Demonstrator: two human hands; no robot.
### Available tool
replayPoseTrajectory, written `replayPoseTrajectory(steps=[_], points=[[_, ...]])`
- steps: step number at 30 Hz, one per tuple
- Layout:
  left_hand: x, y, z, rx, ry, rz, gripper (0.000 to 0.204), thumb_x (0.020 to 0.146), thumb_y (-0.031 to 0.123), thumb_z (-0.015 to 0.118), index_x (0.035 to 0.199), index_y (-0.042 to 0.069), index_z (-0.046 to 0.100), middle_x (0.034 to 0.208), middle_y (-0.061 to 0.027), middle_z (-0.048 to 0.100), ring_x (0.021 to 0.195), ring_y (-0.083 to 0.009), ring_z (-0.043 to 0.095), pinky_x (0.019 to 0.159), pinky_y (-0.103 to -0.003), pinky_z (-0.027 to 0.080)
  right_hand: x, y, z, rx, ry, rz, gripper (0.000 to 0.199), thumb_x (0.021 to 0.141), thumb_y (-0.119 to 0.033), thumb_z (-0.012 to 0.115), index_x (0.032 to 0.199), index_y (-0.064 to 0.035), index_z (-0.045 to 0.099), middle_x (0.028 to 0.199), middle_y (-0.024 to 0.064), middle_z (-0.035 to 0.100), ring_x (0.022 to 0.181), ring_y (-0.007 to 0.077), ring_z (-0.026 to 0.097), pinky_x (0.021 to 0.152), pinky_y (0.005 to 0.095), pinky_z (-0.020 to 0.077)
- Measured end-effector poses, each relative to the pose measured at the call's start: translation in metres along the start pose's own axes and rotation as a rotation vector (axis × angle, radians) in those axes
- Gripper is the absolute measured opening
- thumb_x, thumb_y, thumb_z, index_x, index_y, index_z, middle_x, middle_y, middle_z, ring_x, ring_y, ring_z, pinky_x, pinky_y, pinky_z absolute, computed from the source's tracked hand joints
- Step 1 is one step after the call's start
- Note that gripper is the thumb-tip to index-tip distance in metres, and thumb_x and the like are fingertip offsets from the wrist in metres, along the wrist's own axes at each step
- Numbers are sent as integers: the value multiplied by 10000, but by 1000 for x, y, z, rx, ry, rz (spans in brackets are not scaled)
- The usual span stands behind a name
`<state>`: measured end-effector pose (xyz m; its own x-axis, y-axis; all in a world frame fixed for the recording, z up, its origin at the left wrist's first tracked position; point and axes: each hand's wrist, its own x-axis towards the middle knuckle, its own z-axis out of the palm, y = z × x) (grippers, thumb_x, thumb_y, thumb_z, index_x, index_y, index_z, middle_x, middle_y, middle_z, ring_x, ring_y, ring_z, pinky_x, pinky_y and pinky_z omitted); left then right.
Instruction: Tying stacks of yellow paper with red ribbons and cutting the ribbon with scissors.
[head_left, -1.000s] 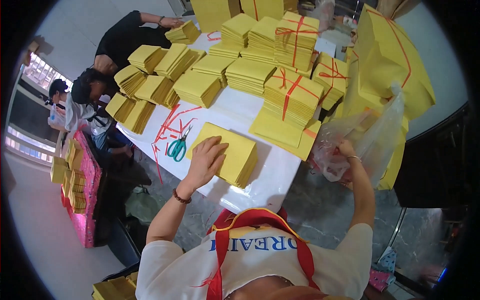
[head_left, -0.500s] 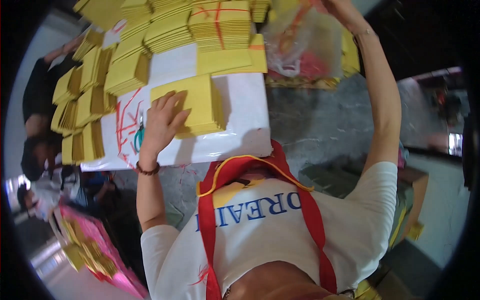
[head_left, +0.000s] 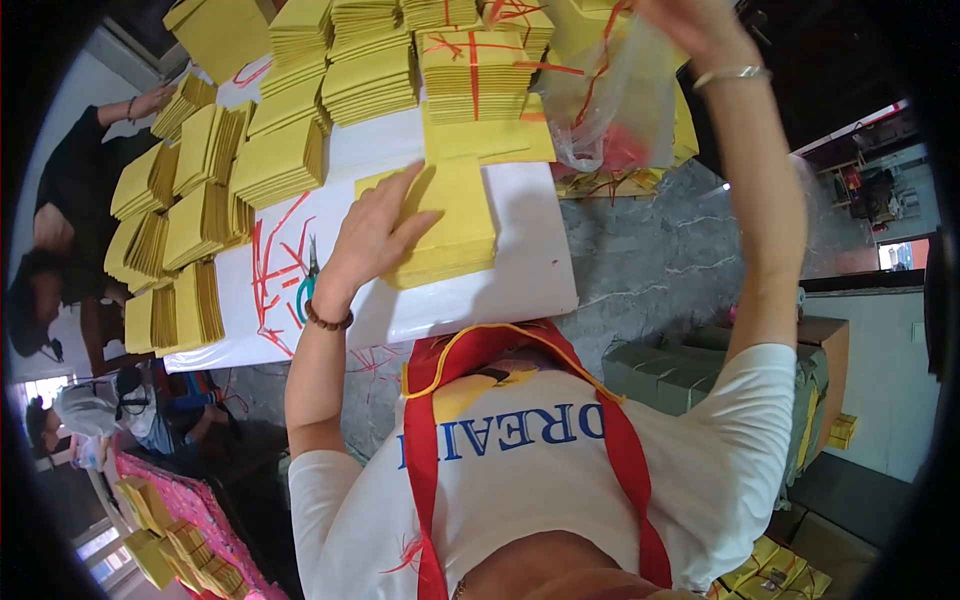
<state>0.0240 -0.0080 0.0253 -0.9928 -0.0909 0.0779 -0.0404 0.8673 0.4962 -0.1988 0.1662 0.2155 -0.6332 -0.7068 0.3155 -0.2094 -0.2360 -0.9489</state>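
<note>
My left hand (head_left: 375, 232) lies flat on the left side of a loose stack of yellow paper sheets (head_left: 452, 222) on the white table (head_left: 520, 280). A bead bracelet circles that wrist. My right hand (head_left: 690, 22) is raised at the top edge of the view, with a clear plastic bag (head_left: 610, 105) hanging just below it. The fingers are cut off by the frame, so I cannot tell whether they grip the bag. A silver bangle sits on that wrist.
Many yellow paper stacks (head_left: 360, 70), some tied with red string, fill the far table. Teal-handled scissors (head_left: 308, 283) and loose red strings lie left of my hand. Another person in black (head_left: 70, 190) works at the left. Cardboard boxes (head_left: 700, 370) stand below right.
The view has swung, so the table sits higher and farther right in the frame. My left hand stays on the yellow stack. My right arm has lifted higher beside the plastic bag.
</note>
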Motion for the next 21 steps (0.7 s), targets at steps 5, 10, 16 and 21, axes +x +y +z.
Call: replayPoseTrajectory(steps=[5, 10, 16, 21], points=[[19, 6, 2, -355, 189, 45, 928, 714, 382, 683, 1368, 24, 130, 1295, -221, 372, 1173, -291, 415, 968, -341, 338, -57, 98, 68, 409, -280, 231, 366, 930, -275, 390, 1087, 36, 502, 978, 127, 595, 880, 170, 591, 792, 297, 472], [13, 6, -4, -701, 178, -48, 807, 769, 375, 644, 1360, 36, 210, 1277, -157, 413, 1130, -218, 446, 946, -301, 348, -74, 159, 98, 743, -151, 392, 329, 925, -247, 401, 1069, 29, 508, 1024, 142, 579, 899, 191, 588, 799, 316, 477], [7, -3, 0, -873, 94, -228, 436, 925, 354, 381, 1213, 44, 490, 1182, -71, 515, 1088, -153, 465, 959, -267, 312, -56, 157, 56, 739, 29, 372, 307, 919, -290, 407, 1052, -46, 538, 963, 73, 579, 803, 124, 556, 686, 241, 453], [-5, -11, 4, -909, 172, -284, 414, 938, 326, 355, 1186, 31, 507, 1164, -74, 523, 1092, -153, 464, 946, -265, 328, -50, 151, -49, 875, 48, 255, 170, 866, -199, 506, 911, -59, 591, 797, 56, 626, 730, 175, 590, 646, 314, 470]])
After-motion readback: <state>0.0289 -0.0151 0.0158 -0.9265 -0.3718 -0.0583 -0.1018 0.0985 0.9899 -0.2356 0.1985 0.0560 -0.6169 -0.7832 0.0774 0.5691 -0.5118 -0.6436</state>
